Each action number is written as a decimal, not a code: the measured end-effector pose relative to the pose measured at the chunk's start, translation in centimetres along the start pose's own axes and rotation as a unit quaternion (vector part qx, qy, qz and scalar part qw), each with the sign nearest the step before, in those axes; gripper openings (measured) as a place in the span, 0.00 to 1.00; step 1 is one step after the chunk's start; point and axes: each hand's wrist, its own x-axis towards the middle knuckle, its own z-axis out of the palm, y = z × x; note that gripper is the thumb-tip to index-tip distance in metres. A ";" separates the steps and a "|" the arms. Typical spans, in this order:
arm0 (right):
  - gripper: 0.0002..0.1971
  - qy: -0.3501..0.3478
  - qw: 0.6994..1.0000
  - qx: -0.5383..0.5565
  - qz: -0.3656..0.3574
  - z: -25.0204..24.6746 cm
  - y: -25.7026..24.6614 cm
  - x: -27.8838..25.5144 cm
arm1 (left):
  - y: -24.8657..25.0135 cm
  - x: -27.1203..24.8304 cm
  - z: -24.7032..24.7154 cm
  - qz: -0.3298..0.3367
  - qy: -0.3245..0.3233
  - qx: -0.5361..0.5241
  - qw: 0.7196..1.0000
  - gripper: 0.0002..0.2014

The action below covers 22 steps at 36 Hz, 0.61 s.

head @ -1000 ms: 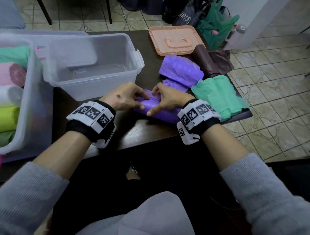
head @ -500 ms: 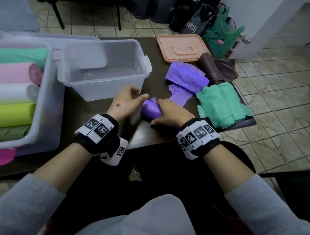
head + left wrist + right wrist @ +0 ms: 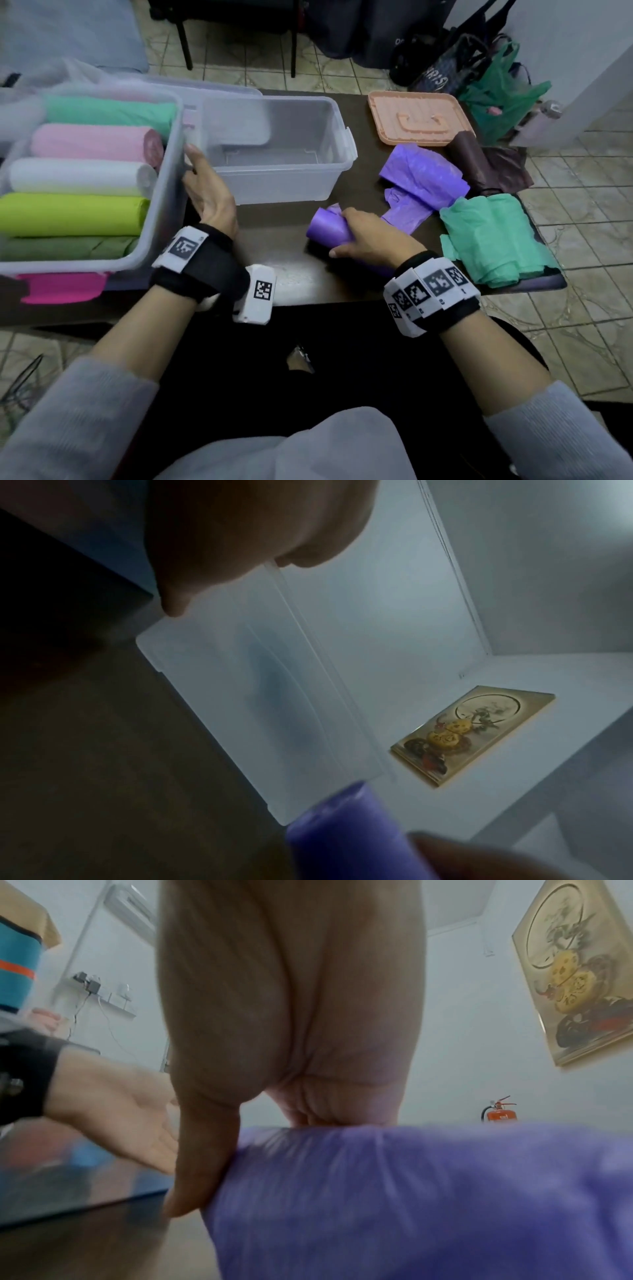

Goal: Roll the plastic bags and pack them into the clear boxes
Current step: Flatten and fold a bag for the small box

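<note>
The right hand grasps the purple roll near the table's front edge, fingers curled over it and thumb at its near side. The left hand is released, fingers straight, in the gap between the full box at the left edge and the empty box behind the roll.

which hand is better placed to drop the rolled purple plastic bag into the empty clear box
Right. The right hand already grips the rolled purple plastic bag on the dark table, just in front of the empty clear plastic box. The left hand is open, holding nothing.
</note>
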 end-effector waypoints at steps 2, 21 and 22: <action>0.34 0.004 1.000 -0.003 -0.019 -0.6 -0.4 -0.1 | 0.3 0.2 0.2 -0.009 0.004 0.029 1.000 0.27; 0.26 0.114 0.980 -0.033 -0.157 -8.5 -9.6 2.8 | -2.2 -2.8 -1.2 0.066 0.013 -0.010 0.998 0.22; 0.27 0.113 0.981 -0.049 -0.152 -8.2 -9.9 3.7 | -2.3 -3.0 -1.2 0.072 0.014 -0.015 0.997 0.21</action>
